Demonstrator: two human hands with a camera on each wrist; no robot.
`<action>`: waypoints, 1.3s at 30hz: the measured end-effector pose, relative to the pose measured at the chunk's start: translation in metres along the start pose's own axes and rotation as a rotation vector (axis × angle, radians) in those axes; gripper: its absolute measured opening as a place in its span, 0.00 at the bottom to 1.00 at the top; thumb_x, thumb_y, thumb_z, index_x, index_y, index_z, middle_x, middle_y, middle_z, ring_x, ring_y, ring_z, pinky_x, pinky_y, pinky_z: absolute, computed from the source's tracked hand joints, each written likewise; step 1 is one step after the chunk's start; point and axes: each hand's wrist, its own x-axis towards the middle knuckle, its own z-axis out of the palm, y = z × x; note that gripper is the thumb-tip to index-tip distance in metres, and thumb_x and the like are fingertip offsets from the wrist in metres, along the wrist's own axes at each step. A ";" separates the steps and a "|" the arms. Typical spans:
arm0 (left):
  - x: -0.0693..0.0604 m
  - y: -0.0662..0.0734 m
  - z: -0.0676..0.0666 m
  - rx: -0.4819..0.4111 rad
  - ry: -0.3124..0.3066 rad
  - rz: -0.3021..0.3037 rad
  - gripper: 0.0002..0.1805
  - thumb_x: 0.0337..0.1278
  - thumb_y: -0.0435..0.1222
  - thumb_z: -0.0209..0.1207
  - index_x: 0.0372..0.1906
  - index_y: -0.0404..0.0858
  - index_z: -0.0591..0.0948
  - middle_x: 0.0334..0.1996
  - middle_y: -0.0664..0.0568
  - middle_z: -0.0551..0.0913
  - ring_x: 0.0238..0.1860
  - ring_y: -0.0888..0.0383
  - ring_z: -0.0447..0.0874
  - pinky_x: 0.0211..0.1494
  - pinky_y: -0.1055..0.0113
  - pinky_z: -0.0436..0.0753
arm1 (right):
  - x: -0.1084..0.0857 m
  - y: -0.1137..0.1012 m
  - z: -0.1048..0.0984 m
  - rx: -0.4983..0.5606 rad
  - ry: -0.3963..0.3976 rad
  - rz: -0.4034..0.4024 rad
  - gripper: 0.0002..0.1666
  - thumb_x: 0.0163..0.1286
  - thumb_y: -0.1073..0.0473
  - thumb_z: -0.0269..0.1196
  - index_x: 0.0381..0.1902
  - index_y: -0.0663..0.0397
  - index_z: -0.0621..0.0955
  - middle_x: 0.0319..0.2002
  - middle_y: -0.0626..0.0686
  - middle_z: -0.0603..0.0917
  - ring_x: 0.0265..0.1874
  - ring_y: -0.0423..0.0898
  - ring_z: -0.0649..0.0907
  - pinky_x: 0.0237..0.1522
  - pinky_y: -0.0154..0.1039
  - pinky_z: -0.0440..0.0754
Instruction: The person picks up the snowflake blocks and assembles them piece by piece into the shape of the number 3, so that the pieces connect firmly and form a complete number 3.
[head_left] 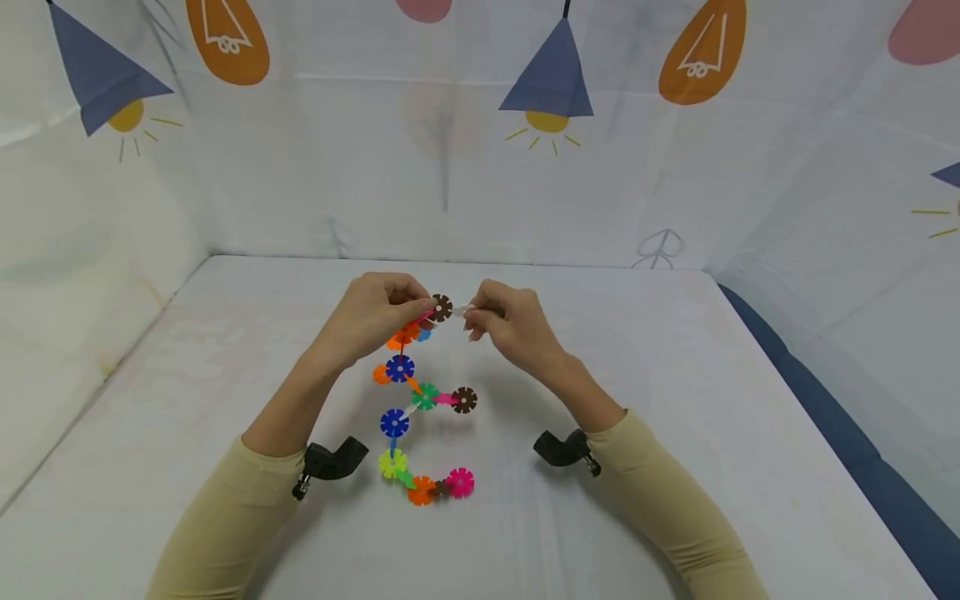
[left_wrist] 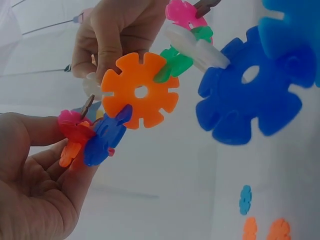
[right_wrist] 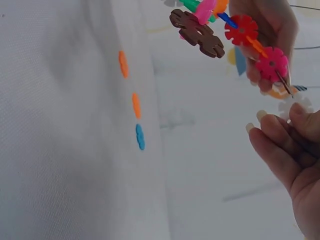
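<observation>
A chain of colourful notched plastic discs, slotted into one another, hangs from my left hand. Its fingers pinch the chain's upper end around a pink disc, beside a brown disc. Between the thumb and fingertips of my right hand is a translucent white disc. That white disc meets the brown disc's edge; whether their slots are engaged I cannot tell. Lower along the chain are a blue disc, a green disc, another brown disc and a pink end disc.
Loose on the white table behind the chain lie a light blue disc and two orange discs, one being an orange disc. A black wrist mount sits on each forearm. White printed fabric encloses the table's back and sides.
</observation>
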 end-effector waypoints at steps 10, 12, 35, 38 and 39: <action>0.001 0.000 0.002 -0.049 -0.002 -0.024 0.10 0.67 0.44 0.60 0.39 0.43 0.85 0.34 0.52 0.90 0.34 0.54 0.89 0.36 0.62 0.84 | -0.001 -0.002 0.004 -0.088 0.049 -0.171 0.08 0.65 0.73 0.64 0.28 0.63 0.77 0.25 0.59 0.86 0.20 0.43 0.84 0.26 0.36 0.85; 0.000 0.001 0.002 -0.044 0.007 -0.023 0.10 0.67 0.44 0.60 0.38 0.43 0.85 0.34 0.52 0.90 0.34 0.54 0.88 0.35 0.62 0.83 | -0.001 -0.002 0.005 -0.100 0.051 -0.186 0.08 0.64 0.74 0.64 0.28 0.63 0.76 0.25 0.59 0.86 0.20 0.43 0.83 0.26 0.33 0.84; 0.001 0.003 0.016 -0.070 0.113 0.004 0.08 0.68 0.37 0.59 0.34 0.38 0.84 0.31 0.47 0.90 0.28 0.58 0.88 0.26 0.67 0.81 | -0.006 -0.006 0.016 -0.309 0.161 -0.294 0.09 0.64 0.73 0.64 0.28 0.62 0.75 0.22 0.56 0.85 0.18 0.44 0.84 0.23 0.28 0.81; 0.002 0.002 0.019 -0.053 0.129 0.003 0.08 0.68 0.37 0.59 0.33 0.39 0.84 0.29 0.48 0.90 0.27 0.58 0.88 0.25 0.67 0.79 | -0.007 -0.008 0.017 -0.355 0.165 -0.309 0.09 0.64 0.74 0.64 0.28 0.62 0.75 0.22 0.56 0.85 0.18 0.44 0.85 0.24 0.29 0.82; 0.002 0.002 0.020 -0.048 0.133 0.002 0.08 0.68 0.37 0.59 0.33 0.39 0.84 0.29 0.49 0.90 0.27 0.58 0.87 0.25 0.67 0.78 | -0.007 -0.008 0.017 -0.370 0.166 -0.317 0.09 0.64 0.74 0.64 0.28 0.62 0.75 0.22 0.56 0.85 0.18 0.44 0.85 0.24 0.29 0.82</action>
